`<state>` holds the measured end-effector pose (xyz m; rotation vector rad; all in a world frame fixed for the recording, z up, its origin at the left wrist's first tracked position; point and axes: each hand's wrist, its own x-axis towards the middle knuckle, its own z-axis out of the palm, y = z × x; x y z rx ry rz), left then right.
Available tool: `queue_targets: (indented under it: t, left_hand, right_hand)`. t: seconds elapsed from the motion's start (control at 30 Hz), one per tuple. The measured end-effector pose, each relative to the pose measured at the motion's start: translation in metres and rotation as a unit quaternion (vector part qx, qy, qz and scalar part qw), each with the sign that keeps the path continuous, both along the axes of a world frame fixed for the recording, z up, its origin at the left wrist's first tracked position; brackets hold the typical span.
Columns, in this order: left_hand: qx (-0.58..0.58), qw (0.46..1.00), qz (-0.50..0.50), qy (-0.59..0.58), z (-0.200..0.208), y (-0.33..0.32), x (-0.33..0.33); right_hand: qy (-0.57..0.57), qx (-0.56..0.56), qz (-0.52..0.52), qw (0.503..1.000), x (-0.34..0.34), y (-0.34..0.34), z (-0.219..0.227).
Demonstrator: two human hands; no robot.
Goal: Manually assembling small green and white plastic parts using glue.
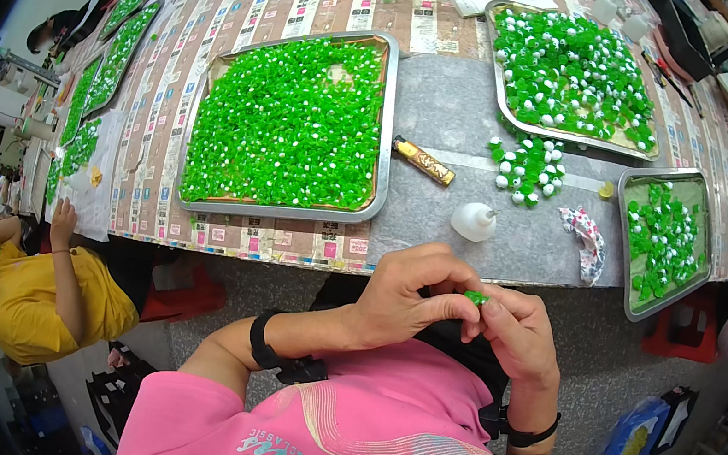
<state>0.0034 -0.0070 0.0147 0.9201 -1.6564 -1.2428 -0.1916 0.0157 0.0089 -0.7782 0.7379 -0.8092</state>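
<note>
In front of my chest, just off the near table edge, my left hand (415, 292) and my right hand (518, 333) meet fingertip to fingertip. Both are closed in a pinch on one small green plastic piece (474, 297); most of it is hidden by my fingers. Beyond them on the grey mat stands a white squeeze bottle (474, 222) with a narrow tip. A loose pile of green pieces with white balls (528, 171) lies farther off. Right of the bottle is a crumpled patterned cloth (581, 244).
A large metal tray (388, 119) of green pieces stands left, another tray (572, 139) at the far right, and a smaller tray (634, 314) near right. A yellow-brown tube (424, 160) lies between. A person in yellow (60, 301) works at the left.
</note>
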Motion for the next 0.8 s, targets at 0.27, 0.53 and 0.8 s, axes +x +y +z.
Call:
queue_targets:
  t: [0.27,0.53,0.8]
  left_hand:
    - [0.159,0.980,0.001,0.122,-0.007,0.003,-0.004]
    - [0.170,0.968,-0.027,0.181,-0.010,0.004,-0.003]
    - [0.169,0.971,-0.025,0.170,-0.010,0.003,-0.003]
  right_hand:
    - [0.318,-0.335,-0.143,0.875,0.010,0.002,0.006]
    - [0.290,-0.311,-0.211,0.880,0.017,0.006,0.013]
    - [0.379,-0.462,-0.225,0.770,0.008,0.000,0.011]
